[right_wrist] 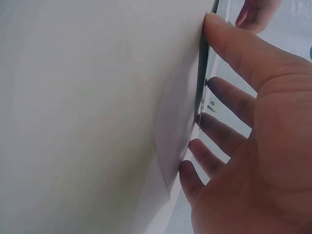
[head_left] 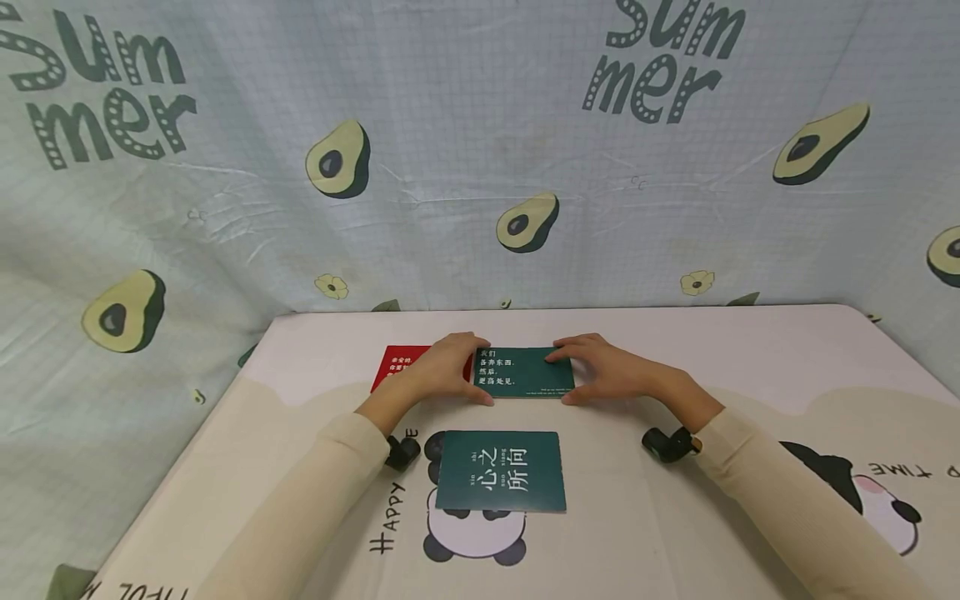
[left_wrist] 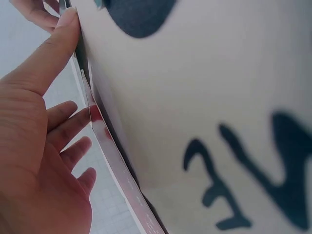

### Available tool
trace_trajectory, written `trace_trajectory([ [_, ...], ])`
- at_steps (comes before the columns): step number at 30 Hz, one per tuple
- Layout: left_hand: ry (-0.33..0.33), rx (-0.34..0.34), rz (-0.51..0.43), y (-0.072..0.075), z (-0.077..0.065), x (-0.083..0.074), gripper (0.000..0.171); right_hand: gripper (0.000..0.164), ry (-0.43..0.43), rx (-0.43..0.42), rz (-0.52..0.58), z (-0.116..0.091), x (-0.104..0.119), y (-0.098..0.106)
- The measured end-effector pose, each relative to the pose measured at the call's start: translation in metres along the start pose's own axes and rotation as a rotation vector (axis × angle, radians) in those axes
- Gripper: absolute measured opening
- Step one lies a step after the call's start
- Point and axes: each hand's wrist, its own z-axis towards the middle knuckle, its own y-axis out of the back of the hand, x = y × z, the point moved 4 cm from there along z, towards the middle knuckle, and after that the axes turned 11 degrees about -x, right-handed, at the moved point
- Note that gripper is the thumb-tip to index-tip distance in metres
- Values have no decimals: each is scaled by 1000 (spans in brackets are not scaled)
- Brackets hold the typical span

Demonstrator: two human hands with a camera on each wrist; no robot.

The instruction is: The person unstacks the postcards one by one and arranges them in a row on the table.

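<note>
At the back of the table lies a dark green card (head_left: 528, 373) with lines of white Chinese characters. My left hand (head_left: 447, 368) holds its left end, thumb at the near edge and fingertips at the far one. The right hand (head_left: 611, 368) grips the other end, with one fingertip over the card's top face. A red card (head_left: 399, 360) with white writing lies to the left, partly hidden by my left hand. Closer to me is a second dark green card (head_left: 501, 471) with large white characters; neither hand touches it.
The pale tablecloth (head_left: 607, 517) carries printed pandas and lettering. Behind the table's far edge hangs a light curtain (head_left: 435, 92) with avocado prints. A small black camera is worn on each wrist.
</note>
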Motion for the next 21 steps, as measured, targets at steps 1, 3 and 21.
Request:
trace_trajectory([
  [1,-2,-1,6,0,0,0,89,62,-1,1,4,0,0,0],
  [3,-5,-3,16,1,-1,-1,88,62,0,2,9,0,0,0],
  [21,15,-7,1,1,-2,3,89,63,6,15,21,-1,2,2],
])
